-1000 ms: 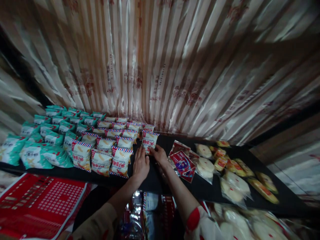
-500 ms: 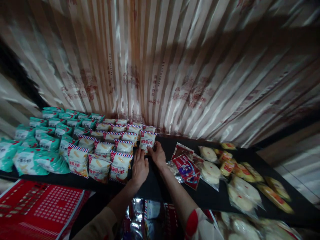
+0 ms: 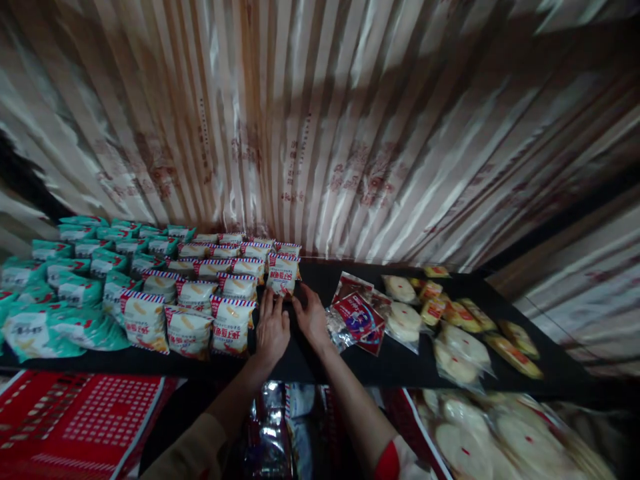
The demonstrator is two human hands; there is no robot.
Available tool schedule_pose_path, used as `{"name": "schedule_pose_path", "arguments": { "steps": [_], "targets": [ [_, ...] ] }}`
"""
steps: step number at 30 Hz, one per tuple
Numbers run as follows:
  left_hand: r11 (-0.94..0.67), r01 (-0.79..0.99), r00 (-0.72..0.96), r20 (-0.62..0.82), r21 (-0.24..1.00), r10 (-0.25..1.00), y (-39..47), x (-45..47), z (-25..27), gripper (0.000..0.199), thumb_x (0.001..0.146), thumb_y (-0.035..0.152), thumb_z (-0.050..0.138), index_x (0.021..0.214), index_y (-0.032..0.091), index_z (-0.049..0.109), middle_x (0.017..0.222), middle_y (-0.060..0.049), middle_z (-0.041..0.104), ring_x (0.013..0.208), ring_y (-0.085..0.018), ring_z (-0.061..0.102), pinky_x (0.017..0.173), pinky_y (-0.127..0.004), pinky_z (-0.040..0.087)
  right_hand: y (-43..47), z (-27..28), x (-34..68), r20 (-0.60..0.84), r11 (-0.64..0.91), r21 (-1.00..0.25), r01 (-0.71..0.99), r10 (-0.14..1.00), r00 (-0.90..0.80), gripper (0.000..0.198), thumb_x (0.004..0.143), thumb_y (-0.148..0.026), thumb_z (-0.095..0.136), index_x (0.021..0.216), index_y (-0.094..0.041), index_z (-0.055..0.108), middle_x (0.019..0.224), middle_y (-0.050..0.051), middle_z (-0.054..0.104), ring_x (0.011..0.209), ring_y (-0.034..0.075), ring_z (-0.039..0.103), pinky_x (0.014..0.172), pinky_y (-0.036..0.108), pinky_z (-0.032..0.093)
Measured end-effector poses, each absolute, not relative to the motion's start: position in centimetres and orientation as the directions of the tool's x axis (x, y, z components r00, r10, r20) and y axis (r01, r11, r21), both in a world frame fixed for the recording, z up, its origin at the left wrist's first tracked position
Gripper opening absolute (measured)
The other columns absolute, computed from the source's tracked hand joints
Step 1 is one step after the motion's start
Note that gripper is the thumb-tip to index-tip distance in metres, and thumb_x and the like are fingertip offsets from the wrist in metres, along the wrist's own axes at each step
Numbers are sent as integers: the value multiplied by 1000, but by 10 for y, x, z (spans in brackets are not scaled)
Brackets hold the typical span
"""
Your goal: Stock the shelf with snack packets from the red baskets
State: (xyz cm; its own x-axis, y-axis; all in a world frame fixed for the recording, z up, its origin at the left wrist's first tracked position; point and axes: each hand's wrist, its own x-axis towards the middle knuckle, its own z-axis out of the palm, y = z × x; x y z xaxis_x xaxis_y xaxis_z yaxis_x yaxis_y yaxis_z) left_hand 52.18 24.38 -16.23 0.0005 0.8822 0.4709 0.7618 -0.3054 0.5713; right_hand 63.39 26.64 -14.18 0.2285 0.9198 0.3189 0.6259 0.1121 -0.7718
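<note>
A white and red snack bag (image 3: pixel 283 273) with a striped top edge stands upright at the right end of its row on the black table. My left hand (image 3: pixel 273 330) rests just in front of it, fingers stretched towards its lower edge. At the bag's lower right corner is my right hand (image 3: pixel 311 317), thumb and fingers apart; whether its fingertips touch the bag is hard to tell. Matching bags (image 3: pixel 233 325) stand in rows to the left of my hands.
Teal snack bags (image 3: pixel 79 287) fill the table's left end. Right of my hands lie dark red packets (image 3: pixel 357 315), round white packaged discs (image 3: pixel 405 321) and yellow packs (image 3: pixel 463 317). A red basket (image 3: pixel 90 413) and a box of discs (image 3: pixel 500 433) sit below the front edge. A curtain (image 3: pixel 320 133) hangs behind.
Both hands have drawn slightly back from the bag, which stays upright in its row. My right fingers have moved off its side. The view has shifted a little to the right.
</note>
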Motion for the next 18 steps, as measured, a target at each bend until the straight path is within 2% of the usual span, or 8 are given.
{"name": "schedule_pose_path", "arguments": {
  "steps": [6,9,11,14,16,18],
  "targets": [
    [-455,658,103,527,600,844,194,523,-154,30,84,9,40,103,16,61,112,-11,62,109,-22,56,96,-40,47,195,-140,635,330,174,-857,484,908,259,31,87,-32,47,112,-17,60,108,12,66,96,21,63,83,36,52],
    [-517,571,184,514,638,838,158,522,-156,28,84,9,37,98,17,60,99,-9,64,97,-19,60,88,-34,51,152,-143,635,308,180,-898,402,909,280,27,88,-33,47,107,-19,62,102,9,69,94,19,65,85,34,51],
    [-525,508,231,479,683,847,133,520,-163,27,86,12,35,94,18,60,94,-8,64,93,-17,61,84,-31,51,124,-151,634,260,139,-920,366,915,308,25,88,-33,47,102,-19,63,95,7,71,87,18,66,81,31,52],
    [-410,461,315,287,787,905,102,520,-181,26,89,15,35,90,19,61,96,-8,64,96,-17,60,89,-32,48,92,-177,633,130,5,-943,334,926,355,25,88,-34,45,98,-20,64,89,6,72,84,18,67,78,30,53],
    [-173,519,296,13,837,955,91,521,-197,25,86,12,40,93,19,62,105,-8,64,105,-18,58,95,-33,44,80,-203,631,-11,-149,-931,334,924,381,26,86,-32,44,98,-19,64,94,7,72,89,20,67,80,32,53],
    [69,589,198,-227,806,954,87,522,-213,28,81,7,45,100,17,62,114,-10,63,110,-19,57,99,-34,42,75,-229,629,-116,-303,-864,402,897,427,31,79,-23,45,103,-16,64,103,11,70,96,23,66,85,36,51]
  ]
}}
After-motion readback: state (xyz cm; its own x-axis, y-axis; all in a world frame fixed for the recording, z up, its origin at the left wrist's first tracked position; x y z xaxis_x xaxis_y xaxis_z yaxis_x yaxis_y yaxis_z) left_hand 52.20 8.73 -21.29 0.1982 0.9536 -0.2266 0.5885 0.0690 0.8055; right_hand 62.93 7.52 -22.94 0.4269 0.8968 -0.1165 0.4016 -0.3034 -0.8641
